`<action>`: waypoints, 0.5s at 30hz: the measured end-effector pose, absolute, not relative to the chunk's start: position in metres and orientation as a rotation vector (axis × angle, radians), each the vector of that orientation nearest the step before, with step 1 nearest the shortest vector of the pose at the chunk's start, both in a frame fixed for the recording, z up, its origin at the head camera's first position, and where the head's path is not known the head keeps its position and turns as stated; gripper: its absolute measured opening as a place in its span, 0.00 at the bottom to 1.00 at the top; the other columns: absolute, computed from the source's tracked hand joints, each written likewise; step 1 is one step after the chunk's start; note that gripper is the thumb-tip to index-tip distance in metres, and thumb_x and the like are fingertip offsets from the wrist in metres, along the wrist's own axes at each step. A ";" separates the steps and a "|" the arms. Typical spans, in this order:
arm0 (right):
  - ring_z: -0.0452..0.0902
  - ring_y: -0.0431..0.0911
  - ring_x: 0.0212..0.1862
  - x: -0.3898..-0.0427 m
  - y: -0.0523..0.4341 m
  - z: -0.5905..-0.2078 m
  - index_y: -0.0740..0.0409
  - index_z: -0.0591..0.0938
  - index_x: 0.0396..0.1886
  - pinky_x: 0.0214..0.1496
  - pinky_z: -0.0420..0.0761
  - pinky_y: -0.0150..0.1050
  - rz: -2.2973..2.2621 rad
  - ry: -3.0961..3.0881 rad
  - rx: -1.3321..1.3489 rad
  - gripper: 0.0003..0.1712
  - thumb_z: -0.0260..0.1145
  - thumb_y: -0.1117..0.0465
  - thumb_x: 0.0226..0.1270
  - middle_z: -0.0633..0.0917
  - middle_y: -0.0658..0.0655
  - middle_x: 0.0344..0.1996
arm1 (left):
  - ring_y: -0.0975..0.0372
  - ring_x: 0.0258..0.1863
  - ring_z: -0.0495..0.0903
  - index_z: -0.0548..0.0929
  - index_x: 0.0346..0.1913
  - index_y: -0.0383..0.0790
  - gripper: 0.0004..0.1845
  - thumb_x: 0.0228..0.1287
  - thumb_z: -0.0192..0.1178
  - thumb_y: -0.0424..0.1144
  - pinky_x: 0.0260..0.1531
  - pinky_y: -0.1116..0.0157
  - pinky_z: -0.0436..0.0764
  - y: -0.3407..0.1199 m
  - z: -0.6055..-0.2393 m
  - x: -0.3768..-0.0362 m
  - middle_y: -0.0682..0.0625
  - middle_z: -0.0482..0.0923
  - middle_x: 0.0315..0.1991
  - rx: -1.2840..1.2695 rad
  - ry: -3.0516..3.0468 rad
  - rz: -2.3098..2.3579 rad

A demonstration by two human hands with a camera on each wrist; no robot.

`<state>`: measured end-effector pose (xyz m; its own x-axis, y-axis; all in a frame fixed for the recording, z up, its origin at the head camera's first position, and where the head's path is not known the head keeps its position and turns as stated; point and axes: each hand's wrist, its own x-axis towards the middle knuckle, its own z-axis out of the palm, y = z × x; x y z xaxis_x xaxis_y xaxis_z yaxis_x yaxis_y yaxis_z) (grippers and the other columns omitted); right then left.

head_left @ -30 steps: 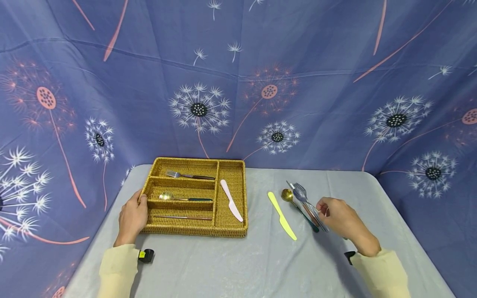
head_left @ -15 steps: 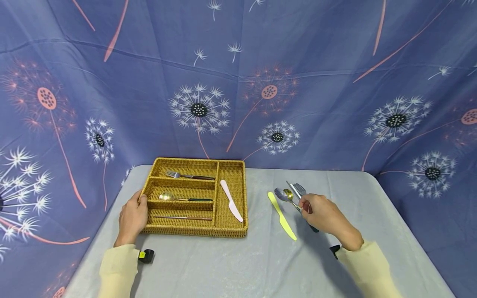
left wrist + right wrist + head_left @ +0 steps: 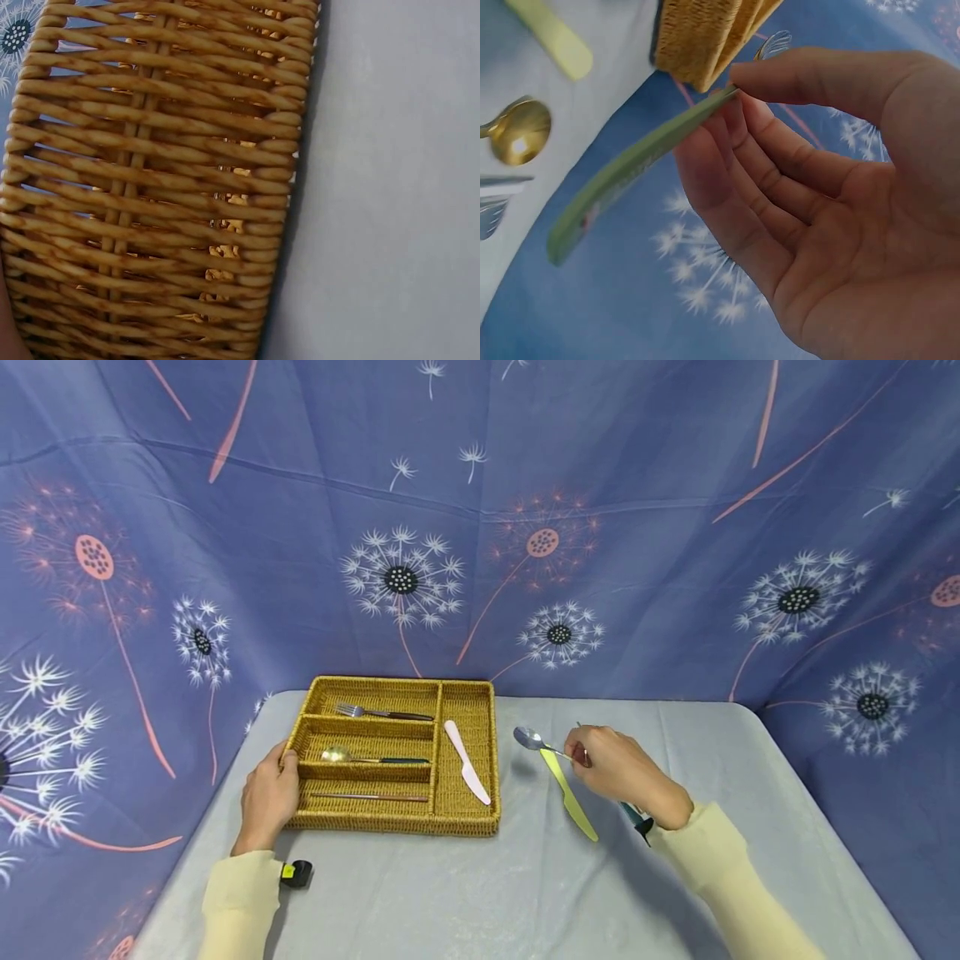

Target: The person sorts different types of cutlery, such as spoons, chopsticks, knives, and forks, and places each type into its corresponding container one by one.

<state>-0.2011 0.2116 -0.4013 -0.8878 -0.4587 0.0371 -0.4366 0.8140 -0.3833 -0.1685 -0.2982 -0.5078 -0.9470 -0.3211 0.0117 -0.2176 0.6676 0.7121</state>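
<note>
At its left end, a woven cutlery tray (image 3: 390,824) is gripped by my left hand (image 3: 268,797), thumb over the rim. The tray's wicker side (image 3: 157,180) fills much of the left wrist view. My right hand (image 3: 618,764) pinches a spoon (image 3: 528,738) by its handle, silver bowl pointing left toward the tray, above a yellow-green knife (image 3: 567,797). In the right wrist view the pinched handle (image 3: 630,172) looks green, held between thumb and fingertips. A gold spoon (image 3: 521,131) and part of a fork (image 3: 491,214) lie on the table, mostly hidden by my right hand in the head view.
The tray's compartments hold a fork (image 3: 382,714), a gold-bowled spoon (image 3: 337,754), a thin chopstick-like rod (image 3: 371,797) and a pink knife (image 3: 467,764). A grey cloth (image 3: 420,893) covers the table. A patterned blue curtain (image 3: 480,527) hangs behind it.
My right hand has lifted the spoon off the pile of cutlery and carried it leftward, over the yellow-green knife. The left hand and the tray have stayed in place.
</note>
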 end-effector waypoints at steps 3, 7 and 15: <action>0.74 0.39 0.30 -0.206 0.202 -0.399 0.56 0.86 0.36 0.31 0.76 0.39 -0.580 2.933 -0.773 0.08 0.67 0.73 0.65 0.81 0.45 0.28 | 0.28 0.74 0.65 0.61 0.84 0.35 0.35 0.88 0.30 0.52 0.71 0.30 0.63 -0.298 -0.508 -0.169 0.27 0.64 0.78 0.447 -2.743 -1.144; 0.74 0.40 0.30 -0.213 0.188 -0.396 0.56 0.87 0.37 0.33 0.77 0.41 -0.562 2.915 -0.825 0.09 0.68 0.74 0.66 0.82 0.46 0.29 | 0.28 0.73 0.65 0.61 0.85 0.35 0.35 0.88 0.31 0.52 0.71 0.30 0.64 -0.297 -0.508 -0.169 0.27 0.64 0.78 0.449 -2.744 -1.146; 0.79 0.41 0.32 -0.225 0.158 -0.389 0.56 0.87 0.38 0.33 0.81 0.41 -0.518 2.860 -0.919 0.08 0.69 0.72 0.67 0.86 0.48 0.33 | 0.27 0.72 0.66 0.60 0.85 0.35 0.35 0.89 0.30 0.53 0.70 0.29 0.65 -0.299 -0.509 -0.168 0.27 0.64 0.78 0.436 -2.752 -1.153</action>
